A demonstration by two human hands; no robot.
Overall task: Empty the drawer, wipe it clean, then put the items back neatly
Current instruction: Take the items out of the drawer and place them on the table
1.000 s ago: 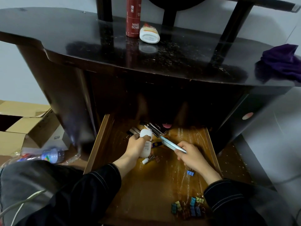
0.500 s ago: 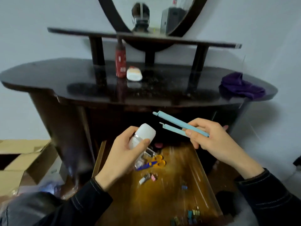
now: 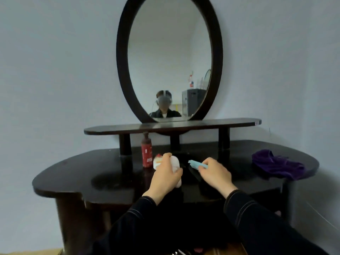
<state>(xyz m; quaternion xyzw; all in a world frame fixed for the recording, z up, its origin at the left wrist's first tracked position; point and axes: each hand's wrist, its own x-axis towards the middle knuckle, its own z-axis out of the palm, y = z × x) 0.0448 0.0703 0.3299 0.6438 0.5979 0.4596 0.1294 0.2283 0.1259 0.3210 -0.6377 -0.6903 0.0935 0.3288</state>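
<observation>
My left hand (image 3: 165,176) grips a small white bottle (image 3: 175,165) over the dark dressing-table top (image 3: 77,173), close to a white tube (image 3: 157,161) that lies there. My right hand (image 3: 215,174) holds two light-blue pens (image 3: 196,164), their tips pointing left just above the tabletop. A red spray bottle (image 3: 146,151) stands upright left of both hands. A purple cloth (image 3: 276,163) lies crumpled at the right end of the top. Only a sliver of the open drawer (image 3: 220,252) shows at the bottom edge, behind my sleeves.
A narrow raised shelf (image 3: 239,123) on short posts spans the back of the table, under an oval mirror (image 3: 169,57) that reflects a seated person. A grey wall stands behind and to the right. A strip of cardboard (image 3: 31,252) shows at the bottom left.
Both hands rose from the drawer to the tabletop, carrying the white bottle and the blue pens. The view tilted up, so the drawer dropped almost out of sight.
</observation>
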